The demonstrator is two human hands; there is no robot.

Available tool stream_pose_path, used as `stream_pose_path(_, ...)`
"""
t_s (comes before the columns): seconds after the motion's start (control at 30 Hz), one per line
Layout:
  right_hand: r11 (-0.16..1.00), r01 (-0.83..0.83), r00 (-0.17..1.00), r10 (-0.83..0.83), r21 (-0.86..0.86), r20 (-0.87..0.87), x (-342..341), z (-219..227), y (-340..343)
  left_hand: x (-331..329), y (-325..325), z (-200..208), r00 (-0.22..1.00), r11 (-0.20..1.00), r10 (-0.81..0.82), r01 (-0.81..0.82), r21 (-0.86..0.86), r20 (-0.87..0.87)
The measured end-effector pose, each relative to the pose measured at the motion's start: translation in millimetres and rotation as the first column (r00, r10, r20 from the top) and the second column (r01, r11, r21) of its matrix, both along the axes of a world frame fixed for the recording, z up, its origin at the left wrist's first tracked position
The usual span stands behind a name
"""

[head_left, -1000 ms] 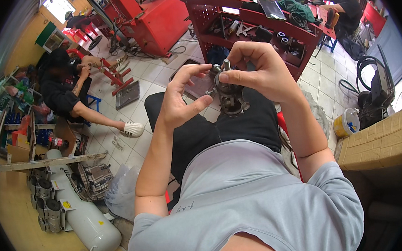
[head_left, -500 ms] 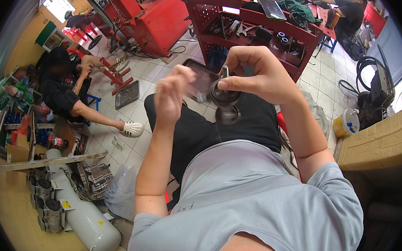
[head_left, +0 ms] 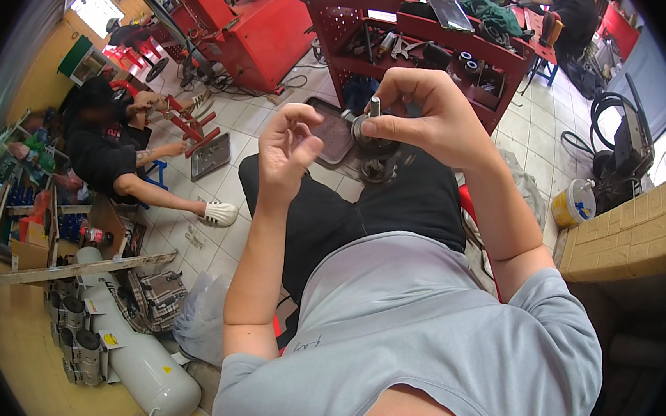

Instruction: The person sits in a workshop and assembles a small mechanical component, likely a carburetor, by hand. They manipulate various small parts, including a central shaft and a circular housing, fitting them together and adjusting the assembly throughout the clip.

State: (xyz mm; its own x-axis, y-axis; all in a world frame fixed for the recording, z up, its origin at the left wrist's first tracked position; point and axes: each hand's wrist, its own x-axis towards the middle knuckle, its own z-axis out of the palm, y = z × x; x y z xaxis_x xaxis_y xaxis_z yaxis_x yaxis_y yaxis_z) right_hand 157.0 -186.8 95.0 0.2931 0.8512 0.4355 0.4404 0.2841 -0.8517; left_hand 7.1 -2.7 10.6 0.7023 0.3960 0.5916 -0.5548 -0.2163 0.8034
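Above my lap, my right hand [head_left: 429, 118] is closed on a dark metal part [head_left: 378, 170] with rounded sections and a thin bright shaft sticking up. The thumb presses beside the shaft, while the curled fingers go behind it. Motion blurs the lower rounded section, so its exact kind does not show. Raised to the left of the part, my left hand [head_left: 285, 151] holds nothing. Its fingers are bent and apart from the thumb, and a gap separates it from the metal.
Ahead stands a red tool cart [head_left: 423, 64] loaded with wrenches. A shallow tray [head_left: 333, 134] lies on the floor before it; another tray [head_left: 211, 156] is further left. A seated person [head_left: 101, 140] works at left. At right are a bucket [head_left: 573, 203] and black hoses.
My left hand has slowed, its fingers now distinct. The metal part's lower end has swung and blurred while my right hand keeps hold. The person at left has moved an arm lower.
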Motion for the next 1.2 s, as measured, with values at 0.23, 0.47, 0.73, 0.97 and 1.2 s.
stream_pose_path(0.23, 1.0, -0.017, 1.0, 0.017, 0.023, -0.007, 1, -1, 0, 1, -10, 13, 0.985, 0.956, 0.013, 0.037, 0.291, -0.17)
stream_pose_path(0.47, 1.0, -0.016, 0.999, 0.015, -0.013, -0.042, 2, -1, 0, 0, -8, 13, 0.98, 0.949, -0.019, 0.08, 0.305, -0.199)
stream_pose_path(0.73, 0.998, -0.063, 0.998, 0.063, -0.001, -0.027, 3, -3, 1, 7, -17, 7, 0.978, 0.991, -0.09, 0.108, 0.084, -0.189)
stream_pose_path(0.97, 0.992, -0.124, 0.992, 0.123, -0.025, -0.017, 3, -3, 1, 7, -14, 4, 0.979, 0.985, -0.166, 0.169, -0.017, 0.12)
stream_pose_path(1.2, 0.996, -0.091, 0.996, 0.091, -0.005, -0.022, 1, -6, 2, -5, 0, 14, 0.896, 0.972, -0.022, 0.123, -0.2, 0.444)
